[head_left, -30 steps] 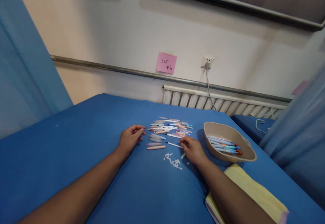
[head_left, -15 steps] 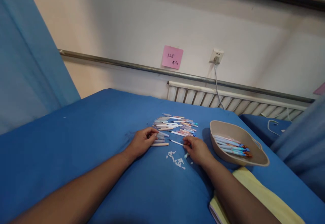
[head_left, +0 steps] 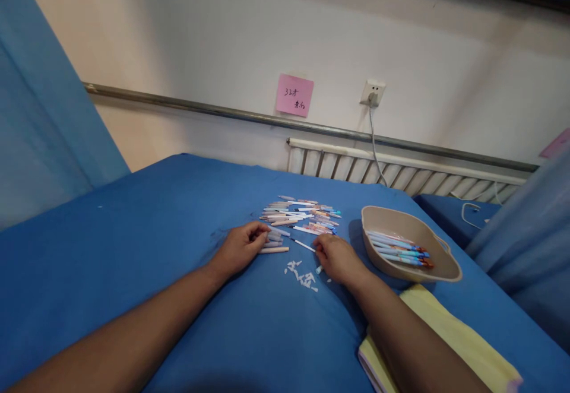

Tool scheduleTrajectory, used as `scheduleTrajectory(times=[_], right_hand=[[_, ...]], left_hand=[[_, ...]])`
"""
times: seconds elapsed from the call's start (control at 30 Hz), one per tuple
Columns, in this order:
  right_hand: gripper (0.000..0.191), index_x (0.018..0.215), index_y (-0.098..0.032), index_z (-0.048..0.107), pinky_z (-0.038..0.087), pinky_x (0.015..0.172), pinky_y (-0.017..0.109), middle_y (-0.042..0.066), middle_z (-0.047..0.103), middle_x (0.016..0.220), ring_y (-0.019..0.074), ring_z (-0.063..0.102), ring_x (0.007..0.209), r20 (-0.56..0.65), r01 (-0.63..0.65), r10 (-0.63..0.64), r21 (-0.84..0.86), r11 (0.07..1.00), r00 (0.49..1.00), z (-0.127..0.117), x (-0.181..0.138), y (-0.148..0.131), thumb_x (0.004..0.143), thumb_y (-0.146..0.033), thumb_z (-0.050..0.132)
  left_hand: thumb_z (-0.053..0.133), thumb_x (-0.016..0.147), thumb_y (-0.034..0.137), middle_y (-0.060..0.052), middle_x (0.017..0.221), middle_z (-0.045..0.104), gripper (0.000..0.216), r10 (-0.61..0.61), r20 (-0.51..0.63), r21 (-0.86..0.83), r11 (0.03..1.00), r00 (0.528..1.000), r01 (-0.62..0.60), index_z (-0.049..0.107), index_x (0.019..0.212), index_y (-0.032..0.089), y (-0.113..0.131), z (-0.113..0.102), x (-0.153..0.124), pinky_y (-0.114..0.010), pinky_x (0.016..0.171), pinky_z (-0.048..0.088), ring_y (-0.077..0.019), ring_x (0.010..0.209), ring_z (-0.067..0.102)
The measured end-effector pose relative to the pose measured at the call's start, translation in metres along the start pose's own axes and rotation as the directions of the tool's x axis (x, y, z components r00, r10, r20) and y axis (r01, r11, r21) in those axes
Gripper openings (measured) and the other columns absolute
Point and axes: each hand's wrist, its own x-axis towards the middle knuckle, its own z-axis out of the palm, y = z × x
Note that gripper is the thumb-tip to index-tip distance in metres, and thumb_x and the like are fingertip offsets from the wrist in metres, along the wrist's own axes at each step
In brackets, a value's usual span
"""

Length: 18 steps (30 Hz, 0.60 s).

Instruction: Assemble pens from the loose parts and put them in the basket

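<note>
Right hand point(head_left: 336, 257) pinching a slender white dark-tipped refill point(head_left: 304, 244), left hand point(head_left: 239, 247) at pale cylindrical barrels point(head_left: 275, 250), grip indeterminable; blue-white pens point(head_left: 396, 250) seemingly finished in beige basket point(head_left: 446, 262), loose slender pieces point(head_left: 287, 222) left on blue cloth point(head_left: 178, 215).

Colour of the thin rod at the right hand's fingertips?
Thin rod: white, dark tip. Best seen in head view.

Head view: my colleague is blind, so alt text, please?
Left hand at pale tubes, right hand at a thin white rod, over a blue cover. Pen pieces lie beyond, white bits nearer; a beige basket at right holds pens.
</note>
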Motion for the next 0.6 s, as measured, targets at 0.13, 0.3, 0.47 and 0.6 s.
scheduleTrajectory(times=[0.13, 0.3, 0.47, 0.6], right_hand=[[0.021, 0.102, -0.020, 0.059, 0.037, 0.080, 0.028, 0.007, 0.065, 0.100, 0.0194, 0.058, 0.094, 0.029, -0.029, 0.030, -0.059, 0.998, 0.999, -0.002, -0.001, -0.002, 0.084, -0.020, 0.048], [0.021, 0.102, -0.019, 0.059, 0.036, 0.080, 0.033, 0.010, 0.065, 0.101, 0.0232, 0.058, 0.094, 0.058, -0.042, 0.052, -0.165, 0.985, 0.997, -0.006, -0.003, -0.001, 0.086, -0.019, 0.046], [0.022, 0.102, -0.017, 0.059, 0.035, 0.081, 0.031, 0.012, 0.065, 0.100, 0.0232, 0.058, 0.095, 0.087, -0.045, 0.060, -0.170, 0.984, 0.994, -0.009, -0.005, -0.001, 0.086, -0.017, 0.045], [0.021, 0.100, -0.018, 0.059, 0.035, 0.079, 0.030, 0.011, 0.065, 0.098, 0.0221, 0.057, 0.094, 0.060, -0.049, 0.059, -0.148, 0.988, 0.996, -0.008, -0.005, -0.001, 0.085, -0.018, 0.044]], left_hand=[[0.049, 0.080, 0.039, 0.000, 0.071, 0.064, 0.028, -0.008, 0.041, 0.036, 0.999, 0.999, 0.007, 0.063, 0.092, 0.018, 0.003, 0.001, 0.000, -0.026, 0.060, 0.043, -0.0163, 0.063, 0.058], [0.049, 0.080, 0.038, -0.001, 0.076, 0.066, 0.028, 0.012, 0.033, 0.110, 0.994, 0.999, -0.016, 0.062, 0.096, 0.018, 0.004, -0.001, 0.000, -0.026, 0.062, 0.043, -0.0172, 0.067, 0.058], [0.048, 0.081, 0.037, -0.002, 0.079, 0.066, 0.028, 0.046, 0.020, 0.175, 0.983, 0.999, -0.049, 0.062, 0.097, 0.019, 0.004, -0.003, 0.000, -0.026, 0.064, 0.043, -0.0175, 0.069, 0.058], [0.044, 0.084, 0.036, -0.002, 0.082, 0.066, 0.027, 0.121, 0.144, 0.255, 0.954, 0.982, -0.155, 0.065, 0.093, 0.020, 0.013, -0.002, -0.004, -0.026, 0.067, 0.042, -0.0178, 0.073, 0.057]])
